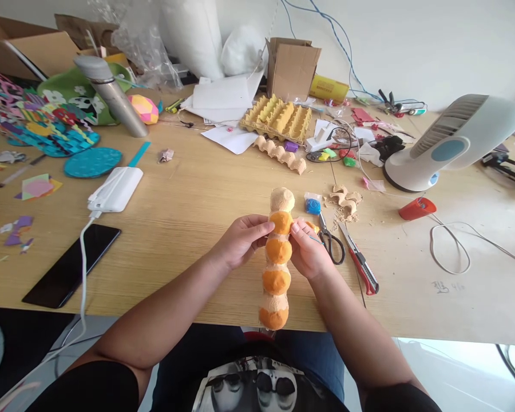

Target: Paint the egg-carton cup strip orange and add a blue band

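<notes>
Between both hands is a strip of egg carton [277, 281], its bumps running away from me over the table's front edge. Several bumps are covered in orange, while the far end bump is bare and pale. My left hand [248, 237] grips the strip's left side near the second bump from the far end, thumb on the orange. On the opposite side my right hand [308, 246] pinches the same bump with thumb and fingers. A bit of orange material [312, 226] shows just behind my right hand. Scissors [331, 240] lie close to its right.
Right of the scissors lies a red utility knife [363, 266]. A blue clay packet [312, 204] and carton scraps [345, 200] are beyond. Farther back are a yellow egg tray [277, 119] and white fan [450, 143]. At left are a phone [72, 266], power bank [118, 189] and steel flask [115, 100].
</notes>
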Demonstrator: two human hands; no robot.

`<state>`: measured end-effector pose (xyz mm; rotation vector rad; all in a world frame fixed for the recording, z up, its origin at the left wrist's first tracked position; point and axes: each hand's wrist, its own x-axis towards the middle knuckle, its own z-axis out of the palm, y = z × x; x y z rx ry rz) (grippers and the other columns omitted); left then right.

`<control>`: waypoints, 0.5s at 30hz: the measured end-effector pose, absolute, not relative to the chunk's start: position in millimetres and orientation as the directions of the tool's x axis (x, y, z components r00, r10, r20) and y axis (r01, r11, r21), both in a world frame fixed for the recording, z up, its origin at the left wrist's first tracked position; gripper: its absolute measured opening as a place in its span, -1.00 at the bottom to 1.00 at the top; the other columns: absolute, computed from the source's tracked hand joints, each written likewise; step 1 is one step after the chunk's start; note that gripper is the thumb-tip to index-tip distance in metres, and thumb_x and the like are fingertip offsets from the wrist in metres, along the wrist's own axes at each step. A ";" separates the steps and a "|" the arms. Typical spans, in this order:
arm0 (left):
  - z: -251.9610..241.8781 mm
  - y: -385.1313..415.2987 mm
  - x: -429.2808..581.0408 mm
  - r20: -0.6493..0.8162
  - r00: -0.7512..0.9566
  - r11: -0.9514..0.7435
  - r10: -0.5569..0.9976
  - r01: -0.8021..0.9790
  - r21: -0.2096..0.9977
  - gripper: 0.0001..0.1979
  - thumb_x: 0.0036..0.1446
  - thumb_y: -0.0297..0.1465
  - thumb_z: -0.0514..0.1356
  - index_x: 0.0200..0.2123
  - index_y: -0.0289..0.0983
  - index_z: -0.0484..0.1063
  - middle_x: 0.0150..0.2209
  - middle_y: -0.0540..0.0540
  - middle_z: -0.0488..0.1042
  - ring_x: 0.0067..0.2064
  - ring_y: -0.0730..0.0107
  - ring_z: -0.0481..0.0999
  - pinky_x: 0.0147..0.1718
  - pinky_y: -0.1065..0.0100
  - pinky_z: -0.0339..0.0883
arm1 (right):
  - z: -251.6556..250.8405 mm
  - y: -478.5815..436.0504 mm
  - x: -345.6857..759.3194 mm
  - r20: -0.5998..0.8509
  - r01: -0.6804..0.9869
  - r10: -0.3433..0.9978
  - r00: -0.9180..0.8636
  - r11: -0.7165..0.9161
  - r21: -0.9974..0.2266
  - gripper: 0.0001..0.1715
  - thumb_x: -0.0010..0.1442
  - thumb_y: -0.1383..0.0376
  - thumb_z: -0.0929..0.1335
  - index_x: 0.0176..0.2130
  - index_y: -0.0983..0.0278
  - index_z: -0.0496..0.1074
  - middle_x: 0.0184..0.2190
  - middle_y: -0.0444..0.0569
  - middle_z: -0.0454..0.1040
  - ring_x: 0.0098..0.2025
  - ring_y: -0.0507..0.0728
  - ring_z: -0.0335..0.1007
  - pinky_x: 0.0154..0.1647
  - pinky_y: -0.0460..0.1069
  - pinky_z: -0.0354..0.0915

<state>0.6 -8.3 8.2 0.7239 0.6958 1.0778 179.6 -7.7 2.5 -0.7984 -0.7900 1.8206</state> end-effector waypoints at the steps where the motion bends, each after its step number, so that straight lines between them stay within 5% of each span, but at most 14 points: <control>1: 8.2 -8.6 0.8 -0.149 0.303 0.295 0.941 -0.520 0.802 -0.62 -0.03 -0.15 0.61 -0.31 -0.32 0.70 -0.38 -0.11 0.66 -0.37 0.39 0.59 -0.35 0.39 0.42 | 2.4 -7.9 179.0 -0.176 -0.504 0.928 -0.328 -0.329 -0.799 -0.51 0.00 -0.07 0.67 -0.39 0.17 0.51 -0.44 -0.15 0.50 -0.39 0.09 0.37 -0.29 0.00 0.35; 10: 10.6 -10.6 1.4 -0.112 0.365 0.300 0.924 -0.513 0.804 -0.57 0.03 -0.03 0.55 -0.29 -0.28 0.69 -0.34 -0.14 0.66 -0.35 0.35 0.58 -0.33 0.35 0.44 | 3.3 -8.4 177.7 -0.157 -0.518 0.941 -0.299 -0.298 -0.802 -0.48 -0.04 -0.06 0.69 -0.39 0.19 0.52 -0.46 -0.18 0.48 -0.40 0.06 0.34 -0.30 -0.01 0.32; 15: 10.5 -10.8 1.9 -0.135 0.294 0.279 0.946 -0.530 0.801 -0.62 -0.05 -0.17 0.61 -0.34 -0.32 0.64 -0.39 -0.12 0.65 -0.38 0.36 0.58 -0.34 0.36 0.44 | 4.1 -8.9 177.1 -0.162 -0.493 0.936 -0.312 -0.305 -0.815 -0.48 -0.07 -0.06 0.71 -0.35 0.20 0.57 -0.45 -0.17 0.50 -0.40 0.04 0.35 -0.31 -0.03 0.30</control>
